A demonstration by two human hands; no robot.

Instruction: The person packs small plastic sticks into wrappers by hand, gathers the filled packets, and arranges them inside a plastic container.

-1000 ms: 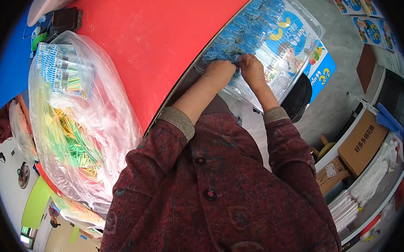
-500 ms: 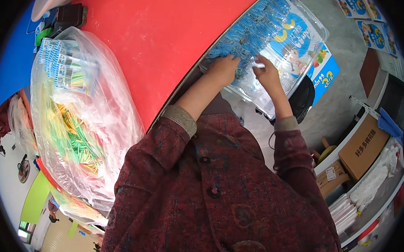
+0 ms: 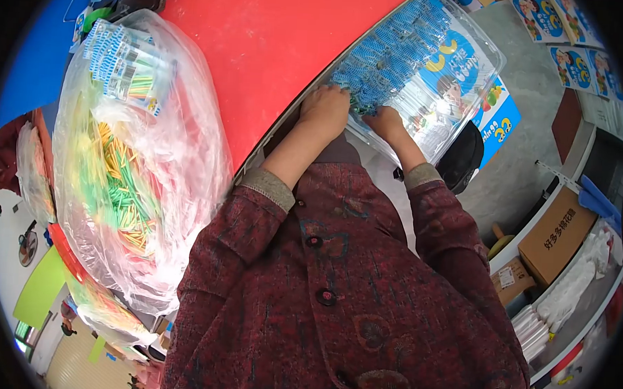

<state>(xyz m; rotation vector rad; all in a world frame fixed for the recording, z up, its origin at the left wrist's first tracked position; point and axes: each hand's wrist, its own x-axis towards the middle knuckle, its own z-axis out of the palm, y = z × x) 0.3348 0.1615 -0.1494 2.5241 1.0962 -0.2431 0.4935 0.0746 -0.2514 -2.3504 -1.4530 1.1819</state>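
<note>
A clear plastic tray (image 3: 494, 81) holds rows of small blue-and-white printed packets (image 3: 394, 52), packed close together along its left side. My left hand (image 3: 325, 112) is at the tray's near left corner, its fingers curled in and their tips hidden. Beside it, my right hand (image 3: 386, 123) bends closed over the near edge, by the lowest packets. What either hand grips there, if anything, I cannot make out. Through the tray's right part a printed blue and white sheet (image 3: 463, 55) shows.
A big clear bag (image 3: 209, 155) of colourful thin sticks (image 3: 124, 193) lies left, with strips of packets (image 3: 126, 65) on top. The red tabletop (image 3: 256, 39) lies between. At right are a black stool-like seat (image 3: 464, 159) and a shelf with a cardboard box (image 3: 559, 233).
Both hands have moved down toward the tray's near edge, the left one also leftward. My right hand has gone from raised, partly spread fingers to a closed shape. The view has shifted slightly.
</note>
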